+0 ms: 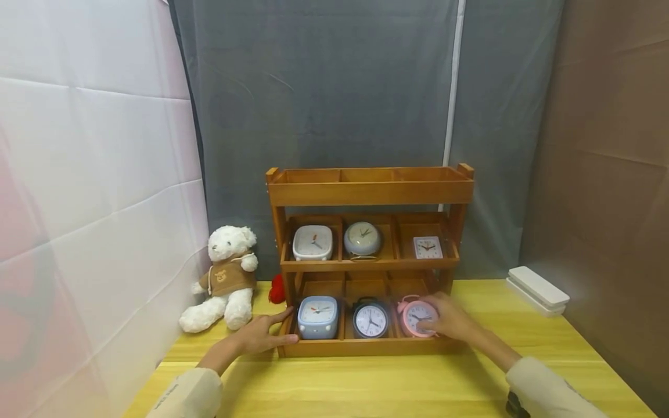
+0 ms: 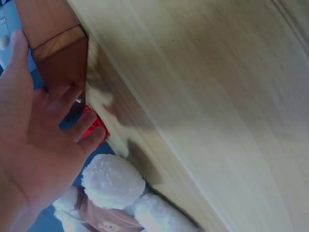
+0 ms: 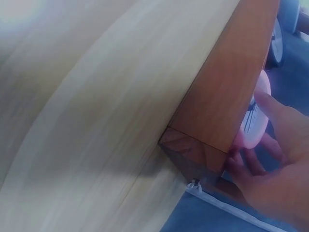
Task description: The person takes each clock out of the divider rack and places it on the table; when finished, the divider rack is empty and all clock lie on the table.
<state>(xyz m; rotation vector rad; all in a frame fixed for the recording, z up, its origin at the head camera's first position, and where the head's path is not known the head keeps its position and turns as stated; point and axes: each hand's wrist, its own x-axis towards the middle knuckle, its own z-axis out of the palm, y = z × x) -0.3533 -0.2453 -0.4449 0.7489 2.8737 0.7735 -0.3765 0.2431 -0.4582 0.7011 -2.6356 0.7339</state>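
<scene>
A wooden three-tier shelf (image 1: 368,348) stands on the table with clocks in its two lower tiers. In the bottom right compartment sits a pink alarm clock (image 1: 414,314), held by my right hand (image 1: 450,318); in the right wrist view the thumb lies across the clock's face with fingers behind its edge. My left hand (image 1: 256,337) rests at the shelf's bottom left corner, fingers straight, thumb over the front edge beside a blue clock (image 1: 317,325). A black alarm clock (image 1: 370,321) occupies the bottom middle compartment.
The middle tier holds a white clock (image 1: 312,244), a round grey clock (image 1: 362,239) and a small square clock (image 1: 428,248). A white teddy bear (image 1: 228,247) sits left of the shelf, near a red object (image 1: 277,289). White boxes (image 1: 538,287) lie at the right.
</scene>
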